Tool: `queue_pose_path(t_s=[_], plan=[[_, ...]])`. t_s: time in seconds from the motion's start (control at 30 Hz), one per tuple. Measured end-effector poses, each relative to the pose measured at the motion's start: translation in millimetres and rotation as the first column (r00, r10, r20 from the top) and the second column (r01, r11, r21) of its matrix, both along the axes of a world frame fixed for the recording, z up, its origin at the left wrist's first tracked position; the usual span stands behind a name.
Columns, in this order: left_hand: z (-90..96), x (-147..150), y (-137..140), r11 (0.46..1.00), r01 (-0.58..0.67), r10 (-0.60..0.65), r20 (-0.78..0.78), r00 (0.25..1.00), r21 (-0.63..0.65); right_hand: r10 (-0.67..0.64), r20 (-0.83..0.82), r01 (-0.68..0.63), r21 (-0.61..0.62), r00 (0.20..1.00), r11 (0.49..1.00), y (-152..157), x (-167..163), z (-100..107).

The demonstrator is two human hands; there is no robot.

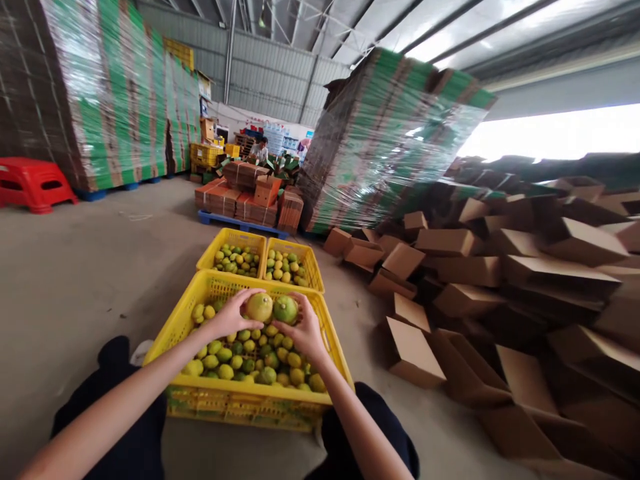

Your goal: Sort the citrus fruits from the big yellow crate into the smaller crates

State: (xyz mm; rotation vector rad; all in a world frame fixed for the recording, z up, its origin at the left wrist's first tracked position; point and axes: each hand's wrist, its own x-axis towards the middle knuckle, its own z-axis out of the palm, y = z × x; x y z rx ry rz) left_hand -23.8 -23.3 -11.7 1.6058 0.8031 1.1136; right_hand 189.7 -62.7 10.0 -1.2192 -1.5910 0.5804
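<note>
My left hand [239, 313] is closed on a yellowish lemon [259, 307], thumb below and fingers above. A greener lemon [285, 309] is gripped the same way by my right hand [303, 327]. The two fruits are side by side, held up over a large yellow plastic crate [245, 389]. Inside that crate lie many loose yellow and green lemons [225, 372], partly hidden by my hands and forearms.
Two smaller-looking yellow crates of lemons, a left crate [231, 233] and a right crate [314, 268], stand just beyond. Cardboard boxes [453, 243] are heaped on the right. Flattened cartons [257, 210] sit on a blue pallet [240, 225]. A red stool [35, 183] is at left; a person [260, 151] is far back.
</note>
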Motion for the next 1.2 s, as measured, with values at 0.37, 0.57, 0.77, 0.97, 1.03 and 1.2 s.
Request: queue_pose_path(t_s=[0.37,0.57,0.77,0.97,1.03,1.2], plan=[[-50.3,10.0,4.7,0.733,0.235,-0.115,0.225,0.968,-0.638,-0.096,-0.688,-0.301,-0.433,0.719,0.849,-1.0,11.7,-57.4],[-47.8,22.9,7.9,0.501,0.378,-0.121,0.369,0.922,-0.779,-0.168,-0.73,-0.377,-0.519,0.663,0.767,4.6,8.3,-54.7],[-52.4,23.7,5.9,0.502,0.297,0.015,0.352,0.936,-0.812,-0.235,-0.736,-0.444,-0.596,0.635,0.669,9.9,-0.4,-57.5],[-43.0,19.4,4.3,0.856,0.04,0.119,0.272,0.955,-0.515,-0.147,-0.698,-0.239,-0.424,0.701,0.874,10.7,4.6,-44.8],[-38.3,19.0,3.5,0.921,-0.022,0.116,0.219,0.969,-0.388,-0.117,-0.655,-0.187,-0.376,0.747,0.908,9.9,6.8,-40.7],[-37.7,17.2,0.6,0.918,-0.004,0.121,0.27,0.955,-0.396,-0.094,-0.677,-0.151,-0.294,0.73,0.944,8.6,9.2,-39.2]])
